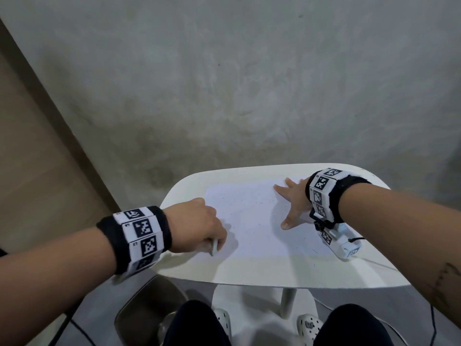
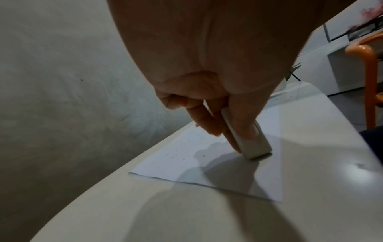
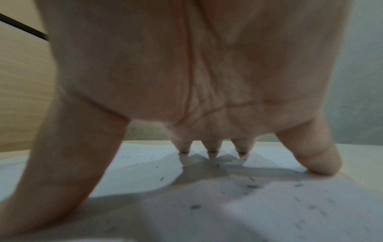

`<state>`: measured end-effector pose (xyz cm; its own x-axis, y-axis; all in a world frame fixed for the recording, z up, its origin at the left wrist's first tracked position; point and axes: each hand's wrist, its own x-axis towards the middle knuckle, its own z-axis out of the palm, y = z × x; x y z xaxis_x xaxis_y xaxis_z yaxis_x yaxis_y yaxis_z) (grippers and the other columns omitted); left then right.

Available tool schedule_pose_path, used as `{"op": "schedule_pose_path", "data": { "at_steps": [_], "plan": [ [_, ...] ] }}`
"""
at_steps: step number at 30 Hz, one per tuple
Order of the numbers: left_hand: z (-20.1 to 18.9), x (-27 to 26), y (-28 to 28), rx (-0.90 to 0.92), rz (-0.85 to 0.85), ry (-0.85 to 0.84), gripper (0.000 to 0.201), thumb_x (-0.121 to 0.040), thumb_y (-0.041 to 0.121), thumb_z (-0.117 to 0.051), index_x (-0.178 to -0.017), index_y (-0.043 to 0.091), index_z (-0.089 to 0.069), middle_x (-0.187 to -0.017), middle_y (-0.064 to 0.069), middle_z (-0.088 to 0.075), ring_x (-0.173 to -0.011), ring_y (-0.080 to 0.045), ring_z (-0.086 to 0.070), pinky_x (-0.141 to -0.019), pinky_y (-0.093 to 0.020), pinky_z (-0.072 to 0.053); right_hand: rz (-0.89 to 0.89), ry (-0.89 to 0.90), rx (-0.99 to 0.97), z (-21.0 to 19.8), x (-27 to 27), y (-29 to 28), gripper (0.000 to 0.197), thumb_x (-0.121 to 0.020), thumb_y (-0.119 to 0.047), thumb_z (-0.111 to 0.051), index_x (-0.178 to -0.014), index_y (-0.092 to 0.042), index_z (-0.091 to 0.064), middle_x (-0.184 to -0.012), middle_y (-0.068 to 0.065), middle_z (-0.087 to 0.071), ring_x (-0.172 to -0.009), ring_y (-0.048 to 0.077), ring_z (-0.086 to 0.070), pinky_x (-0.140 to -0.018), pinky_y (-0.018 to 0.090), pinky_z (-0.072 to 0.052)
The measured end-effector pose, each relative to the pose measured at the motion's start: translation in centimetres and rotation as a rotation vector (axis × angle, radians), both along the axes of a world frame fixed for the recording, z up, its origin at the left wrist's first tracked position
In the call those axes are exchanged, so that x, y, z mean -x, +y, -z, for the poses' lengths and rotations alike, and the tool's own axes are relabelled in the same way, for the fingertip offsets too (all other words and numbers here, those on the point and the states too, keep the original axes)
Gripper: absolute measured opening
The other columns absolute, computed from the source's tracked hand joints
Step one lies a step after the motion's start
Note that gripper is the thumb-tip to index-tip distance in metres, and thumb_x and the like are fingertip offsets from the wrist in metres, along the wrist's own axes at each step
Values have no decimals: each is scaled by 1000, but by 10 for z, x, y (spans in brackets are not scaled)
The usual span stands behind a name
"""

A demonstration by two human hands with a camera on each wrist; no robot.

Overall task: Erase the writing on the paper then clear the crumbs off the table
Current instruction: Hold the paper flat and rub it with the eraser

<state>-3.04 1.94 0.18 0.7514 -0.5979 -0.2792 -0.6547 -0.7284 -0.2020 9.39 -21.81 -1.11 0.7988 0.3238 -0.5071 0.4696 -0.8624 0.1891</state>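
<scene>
A white sheet of paper lies on a small white table. My left hand pinches a white eraser between thumb and fingers, its end pressed on the paper's near left part; the eraser stands tilted on the sheet in the left wrist view. My right hand lies spread on the paper's right side, fingers straight and pressing it down. Dark eraser crumbs are scattered over the paper. No clear writing shows on the sheet.
A white device with a black cable sits on the table by my right wrist. A metal bin stands on the floor under the table's left edge. My knees and white shoes are below. An orange chair is off to the side.
</scene>
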Motion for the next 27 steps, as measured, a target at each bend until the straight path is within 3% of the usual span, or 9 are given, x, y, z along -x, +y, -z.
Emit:
{"op": "schedule_pose_path", "data": {
  "at_steps": [7,11,14,18,22,25,27],
  "plan": [
    [3,-28,-57,139,40,-115,17,-95,35,-54,-109,33,-62,-107,14,-66,-97,-16,-52,-77,-29,-25,4,9,49,-2,-3,2,116,-75,-70,-59,-150,-28,18,-159,7,20,-148,33,-1,-115,51,-11],
    [17,-14,-21,248,29,-76,10,-92,34,-58,-99,32,-65,-100,14,-68,-90,-17,-57,-76,-30,-29,8,8,7,1,-3,1,116,-75,-68,-62,-151,-29,16,-159,8,18,-148,33,1,-115,51,-10],
    [12,-2,4,177,14,-48,8,-91,35,-59,-97,33,-65,-96,15,-69,-88,-15,-58,-75,-29,-27,4,-8,2,1,-1,1,115,-75,-68,-62,-152,-28,14,-160,8,16,-148,33,-1,-115,51,-12],
    [-1,-4,0,6,-53,-20,15,-93,38,-55,-105,35,-64,-98,13,-68,-98,-13,-54,-78,-28,-27,7,-17,-1,3,-1,1,114,-76,-67,-61,-152,-28,14,-160,8,16,-148,33,-1,-116,50,-11],
    [-8,-35,-61,130,-66,-76,23,-93,34,-56,-115,36,-62,-114,15,-66,-104,-16,-51,-81,-27,-25,-7,-37,12,2,-3,1,117,-73,-70,-61,-152,-27,13,-160,9,12,-147,34,-5,-115,51,-13],
    [-3,-44,-96,143,6,-108,20,-95,32,-54,-113,35,-62,-112,15,-65,-98,-16,-51,-77,-29,-25,-10,-42,56,4,-5,2,120,-70,-70,-63,-151,-29,15,-160,9,12,-147,34,-5,-114,51,-17],
    [3,-41,-86,120,34,-120,17,-96,34,-53,-111,35,-61,-111,14,-65,-97,-17,-53,-76,-28,-25,3,-17,38,4,-6,2,120,-71,-68,-64,-151,-30,17,-159,8,18,-148,33,1,-115,51,-13]
  ]
}}
